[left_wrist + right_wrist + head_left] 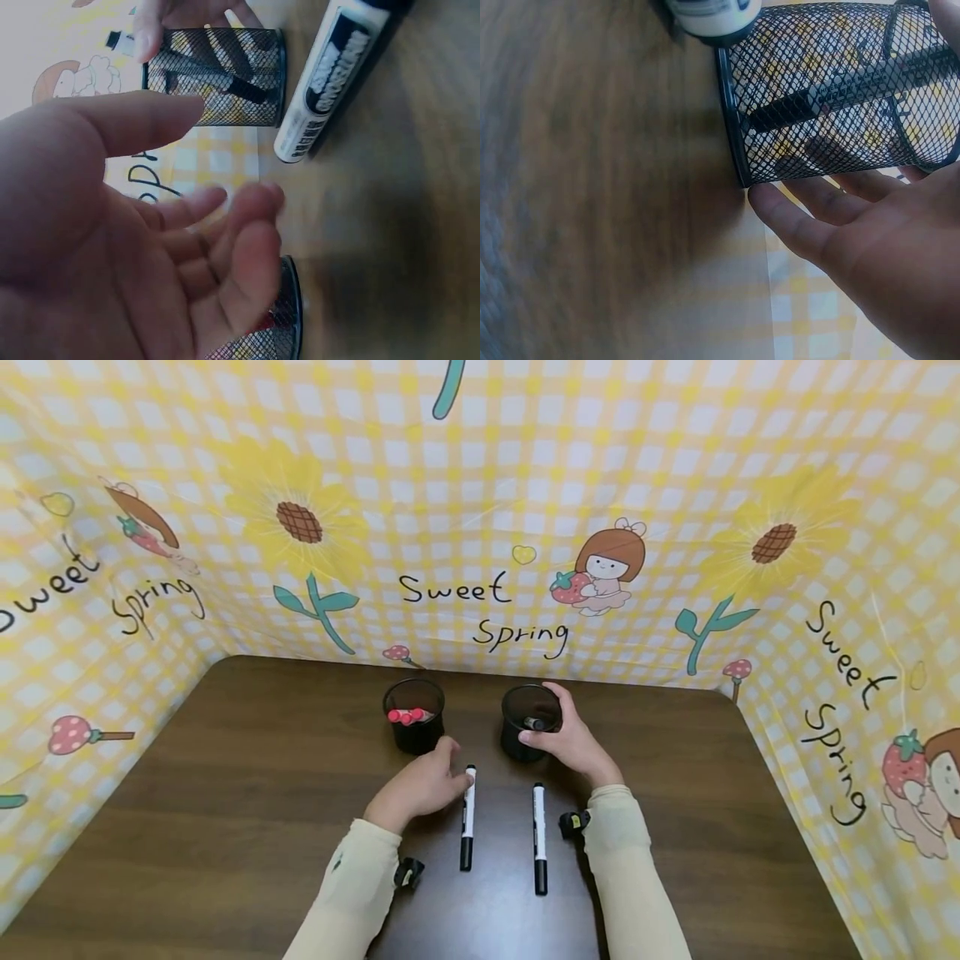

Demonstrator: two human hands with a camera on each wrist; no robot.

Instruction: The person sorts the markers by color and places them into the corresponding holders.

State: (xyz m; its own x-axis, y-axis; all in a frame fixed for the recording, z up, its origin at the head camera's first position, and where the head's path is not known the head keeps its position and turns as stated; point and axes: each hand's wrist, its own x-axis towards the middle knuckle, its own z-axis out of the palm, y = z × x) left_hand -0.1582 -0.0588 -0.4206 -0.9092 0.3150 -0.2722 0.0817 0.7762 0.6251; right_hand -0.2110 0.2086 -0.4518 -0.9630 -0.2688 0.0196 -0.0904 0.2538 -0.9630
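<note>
My right hand [573,743] grips the right-hand black mesh pen holder [517,745], thumb on its near side and fingers around the far side. Inside that holder leans one marker [840,90] with a dark end, seen through the mesh. My left hand [420,785] hovers by a white marker with black ends [468,818], its fingers loosely bent and nothing between them. In the left wrist view a gap shows between the fingers and that marker [330,82]. A second white marker [540,839] lies to the right, roughly parallel.
Beyond my left hand stands another mesh pen holder [417,739], with several red-ended pens [407,717] in it. All this is on a dark wooden table [247,777]. A yellow checked cloth [465,527] rises along the table's back and sides.
</note>
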